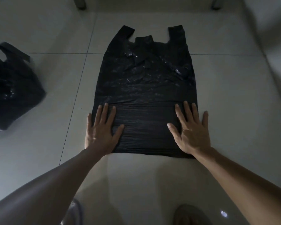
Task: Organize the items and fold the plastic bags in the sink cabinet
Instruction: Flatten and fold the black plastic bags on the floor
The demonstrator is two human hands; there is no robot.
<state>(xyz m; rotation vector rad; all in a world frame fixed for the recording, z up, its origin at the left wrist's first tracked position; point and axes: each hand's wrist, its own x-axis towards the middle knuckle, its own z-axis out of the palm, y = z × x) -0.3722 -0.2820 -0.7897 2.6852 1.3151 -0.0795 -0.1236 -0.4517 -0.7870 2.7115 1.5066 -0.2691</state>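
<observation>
A black plastic bag (144, 88) lies spread flat on the tiled floor (234, 95), handles pointing away. The left hand (102, 129) and right hand (191, 129) press its near corners, fingers splayed flat, gripping nothing. Another bag (11, 95) sits crumpled far left.

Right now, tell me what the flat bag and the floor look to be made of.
Flat bag: thin black plastic film, slightly glossy, judging by fine crinkles and small glints. Floor: pale tiles, likely glazed ceramic or porcelain, judging by straight grout lines and a soft sheen; the exact type is unclear.
</observation>
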